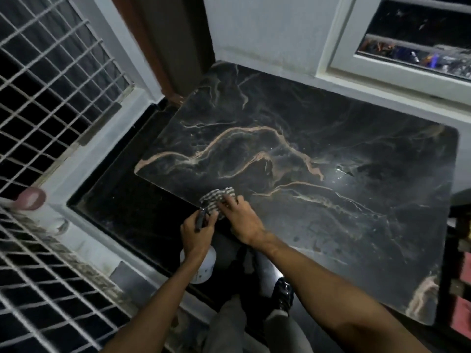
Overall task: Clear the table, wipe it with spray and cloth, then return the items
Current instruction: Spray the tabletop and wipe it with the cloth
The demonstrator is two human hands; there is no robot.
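A black marble-pattern table top with tan veins fills the middle of the view. A checked cloth lies bunched at its near left edge. My right hand presses flat on the cloth, fingers over it. Just left of the table edge, my left hand is closed around the black trigger head of a white spray bottle, which hangs below the hand. No other items stand on the table top.
A white metal window grille runs along the left, with a dark sill below it. A white wall and a window frame border the table's far side. My legs and shoes are below the near edge.
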